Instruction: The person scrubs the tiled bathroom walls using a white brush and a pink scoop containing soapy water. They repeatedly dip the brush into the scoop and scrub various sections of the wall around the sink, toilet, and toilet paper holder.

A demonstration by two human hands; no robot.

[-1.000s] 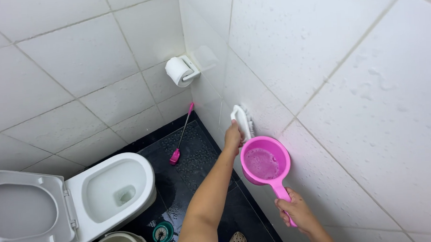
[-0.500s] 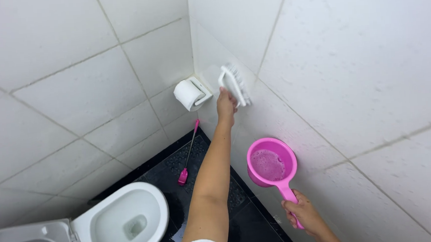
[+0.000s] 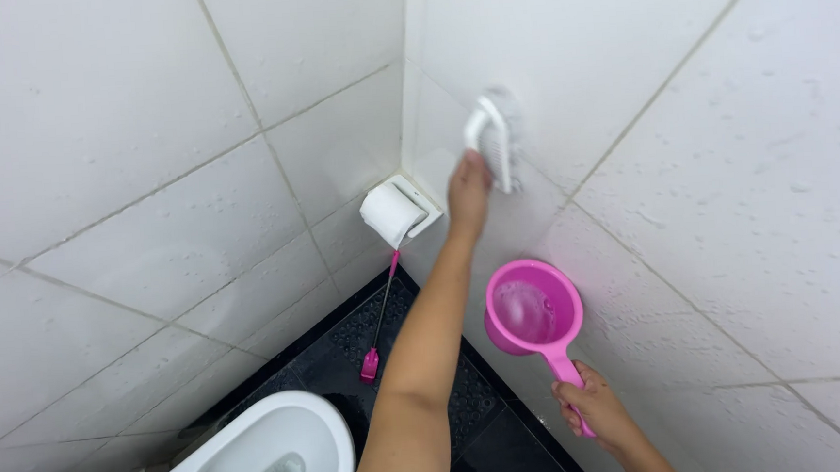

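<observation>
My left hand (image 3: 469,192) is stretched up and grips a white scrubbing brush (image 3: 494,136), pressed bristles-first against the white tiled wall (image 3: 684,103) on the right, near the corner. Lower down, my right hand (image 3: 591,406) holds the handle of a pink plastic water dipper (image 3: 533,315). The dipper has some water in it and sits close to the same wall.
A toilet paper roll (image 3: 390,212) hangs in its holder near the corner. A pink-handled brush (image 3: 379,321) leans against the left wall over the dark floor (image 3: 349,352). The white toilet bowl (image 3: 259,460) is at the bottom left.
My left hand has carried the scrubbing brush higher up the right wall, towards the corner. The dipper stays low in my right hand. My view has tilted upward.
</observation>
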